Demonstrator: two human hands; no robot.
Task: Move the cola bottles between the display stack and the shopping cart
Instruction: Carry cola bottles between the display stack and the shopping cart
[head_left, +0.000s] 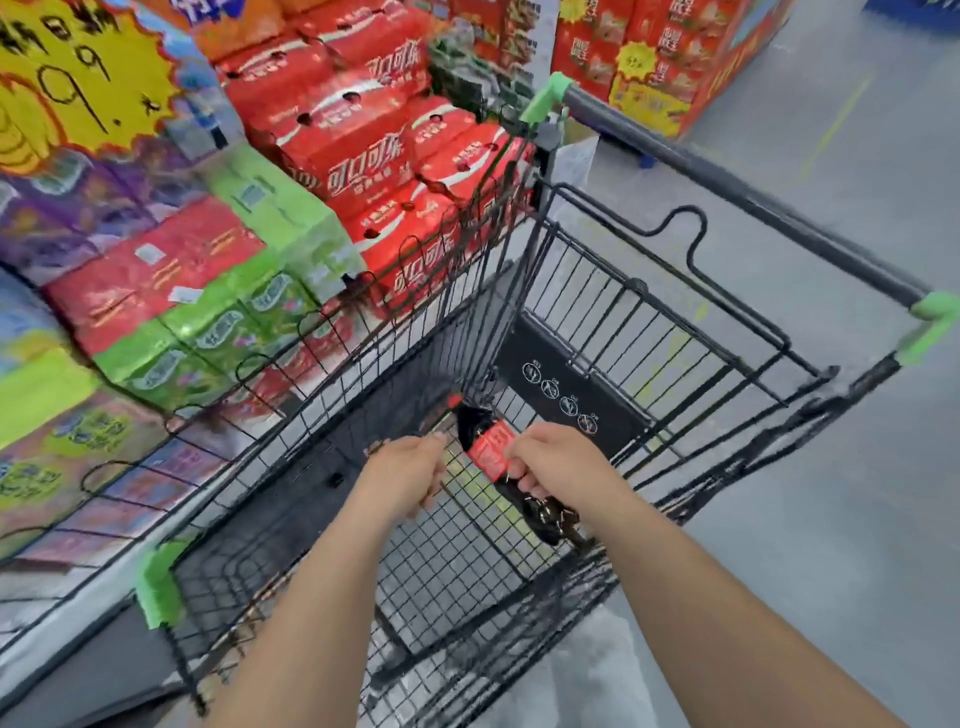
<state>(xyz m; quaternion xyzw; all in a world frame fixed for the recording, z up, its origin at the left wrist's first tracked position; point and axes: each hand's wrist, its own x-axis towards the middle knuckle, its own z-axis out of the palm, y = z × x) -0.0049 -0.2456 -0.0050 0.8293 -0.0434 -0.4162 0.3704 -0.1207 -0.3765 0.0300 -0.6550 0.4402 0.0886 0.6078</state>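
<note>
Head view: our right hand (550, 462) is curled around the red label of the dark plastic cola bottle (537, 506), low inside the black wire shopping cart (566, 395). Left hand (405, 473) is loosely curled beside the neck, holding nothing. Red shrink-wrapped display stack (363, 156) sits left of the cart. We judge the bottle full, heavyish, stiff and slick; grip it mid-body.

The black wire shopping cart (311, 509) is coated metal with a dull, matt finish. Its green corner caps (161, 587) and black seat flap (561, 384) look like smooth plastic. Inside the cart, the dark cola bottle (488, 449) is glossy plastic with a smooth red film label. Left of the cart, the red cola packs (332, 130) wear shiny, wrinkled shrink-wrap. Right of it, the grey floor (831, 467) looks smooth and matt.
</note>
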